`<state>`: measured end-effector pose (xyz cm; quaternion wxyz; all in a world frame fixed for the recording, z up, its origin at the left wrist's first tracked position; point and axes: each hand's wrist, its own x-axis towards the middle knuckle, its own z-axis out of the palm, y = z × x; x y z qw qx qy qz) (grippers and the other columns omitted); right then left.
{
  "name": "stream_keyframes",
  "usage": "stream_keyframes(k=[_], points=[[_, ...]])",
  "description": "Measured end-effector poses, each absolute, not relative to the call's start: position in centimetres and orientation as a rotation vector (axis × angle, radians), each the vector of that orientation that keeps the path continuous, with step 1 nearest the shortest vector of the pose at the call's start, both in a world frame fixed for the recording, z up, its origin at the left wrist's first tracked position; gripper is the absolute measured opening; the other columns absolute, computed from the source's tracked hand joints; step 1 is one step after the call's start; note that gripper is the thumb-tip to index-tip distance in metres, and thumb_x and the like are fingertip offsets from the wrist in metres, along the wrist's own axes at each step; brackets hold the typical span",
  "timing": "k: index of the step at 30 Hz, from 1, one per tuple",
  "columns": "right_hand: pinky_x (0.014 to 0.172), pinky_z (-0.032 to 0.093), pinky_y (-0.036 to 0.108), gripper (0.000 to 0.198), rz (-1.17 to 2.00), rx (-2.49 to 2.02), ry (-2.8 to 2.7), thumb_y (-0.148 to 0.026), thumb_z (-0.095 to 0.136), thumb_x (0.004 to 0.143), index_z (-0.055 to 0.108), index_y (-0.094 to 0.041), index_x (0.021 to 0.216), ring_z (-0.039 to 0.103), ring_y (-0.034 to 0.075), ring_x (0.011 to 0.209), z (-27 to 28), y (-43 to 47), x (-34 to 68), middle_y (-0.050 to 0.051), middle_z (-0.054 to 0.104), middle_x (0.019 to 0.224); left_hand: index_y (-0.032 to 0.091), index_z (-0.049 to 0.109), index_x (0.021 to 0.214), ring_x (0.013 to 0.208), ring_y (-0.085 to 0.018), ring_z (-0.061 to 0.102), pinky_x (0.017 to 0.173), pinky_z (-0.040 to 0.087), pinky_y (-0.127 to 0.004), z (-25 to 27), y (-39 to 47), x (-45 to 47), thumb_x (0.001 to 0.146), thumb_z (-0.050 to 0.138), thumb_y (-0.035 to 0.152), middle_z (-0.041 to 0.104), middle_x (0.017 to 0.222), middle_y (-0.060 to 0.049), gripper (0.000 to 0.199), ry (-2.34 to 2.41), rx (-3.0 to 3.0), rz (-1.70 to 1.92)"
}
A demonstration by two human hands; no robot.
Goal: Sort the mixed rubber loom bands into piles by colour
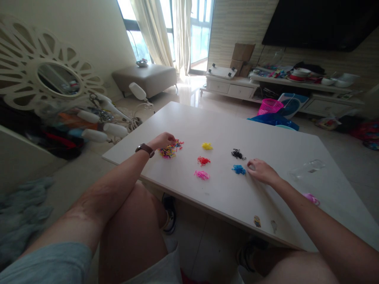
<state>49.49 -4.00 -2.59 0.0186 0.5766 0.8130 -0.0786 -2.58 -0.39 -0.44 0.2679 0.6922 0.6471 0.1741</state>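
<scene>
On the white table (189, 126), my left hand (164, 141) reaches over a mixed pile of small coloured bands (167, 152). Its fingers are curled down at the pile's back edge; what they pinch, if anything, is hidden. Sorted heaps lie to the right: yellow bands (207, 146), red bands (203, 160), pink bands (202, 175), black bands (237, 154) and blue bands (239, 169). Just right of the blue heap is my right hand (262, 170), fingers bent together towards the thumb. Anything between those fingertips is too small to make out.
A clear plastic container (308, 169) lies on the table's right side, near a pink item (312, 198) partly behind my right forearm. Two stickers, one a yellow cartoon figure (257, 221), sit by the near edge. A lamp with white shades (94, 135) stands left of the table.
</scene>
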Motion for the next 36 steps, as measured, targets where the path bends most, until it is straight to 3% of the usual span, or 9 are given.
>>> stream_keyframes(k=[10, 16, 21, 28, 36], points=[[0.087, 0.045, 0.035, 0.020, -0.232, 1.786, 2.515, -0.032, 0.055, 0.087, 0.065, -0.020, 0.099, 0.061, 0.026, 0.098, -2.5, -4.2, 49.3, 0.011, 0.065, 0.107, 0.015, 0.074, 0.075, 0.059, -0.014, 0.054, 0.055, 0.037, -0.025, -0.5, -0.4, -0.2, 0.071, 0.066, 0.036, 0.069, 0.065, -0.003, 0.022, 1.728, 1.865, 0.590], [0.085, 0.046, 0.036, 0.020, -0.243, 1.808, 2.497, -0.032, 0.056, 0.087, 0.064, -0.020, 0.100, 0.061, 0.027, 0.099, -2.5, -4.2, 49.3, 0.011, 0.065, 0.107, 0.012, 0.076, 0.081, 0.053, -0.011, 0.053, 0.053, 0.039, -0.023, -0.9, 0.8, 5.0, 0.075, 0.064, 0.020, 0.070, 0.068, -0.004, 0.015, 1.627, 1.814, 0.605], [0.088, 0.046, 0.037, 0.021, -0.246, 1.809, 2.485, -0.032, 0.055, 0.087, 0.065, -0.019, 0.102, 0.060, 0.027, 0.100, -2.6, -4.2, 49.3, 0.012, 0.064, 0.110, 0.011, 0.079, 0.080, 0.062, -0.014, 0.059, 0.063, 0.046, -0.025, -1.4, 2.3, 9.9, 0.076, 0.067, 0.013, 0.070, 0.067, -0.005, 0.012, 1.598, 1.906, 0.702], [0.091, 0.046, 0.037, 0.023, -0.276, 1.826, 2.466, -0.031, 0.056, 0.087, 0.065, -0.019, 0.104, 0.060, 0.027, 0.104, -2.2, -4.4, 48.9, 0.012, 0.064, 0.112, 0.014, 0.081, 0.084, 0.079, -0.018, 0.069, 0.076, 0.051, -0.028, -2.7, 3.5, 13.1, 0.077, 0.074, 0.015, 0.077, 0.083, -0.008, 0.010, 1.631, 1.893, 0.826], [0.092, 0.045, 0.036, 0.021, -0.264, 1.816, 2.473, -0.030, 0.056, 0.087, 0.065, -0.020, 0.103, 0.061, 0.026, 0.101, -2.3, -4.3, 48.9, 0.012, 0.064, 0.109, 0.015, 0.081, 0.084, 0.076, -0.017, 0.069, 0.075, 0.053, -0.028, -3.2, 3.6, 11.9, 0.076, 0.078, 0.015, 0.078, 0.082, -0.007, 0.009, 1.648, 1.847, 0.822]])
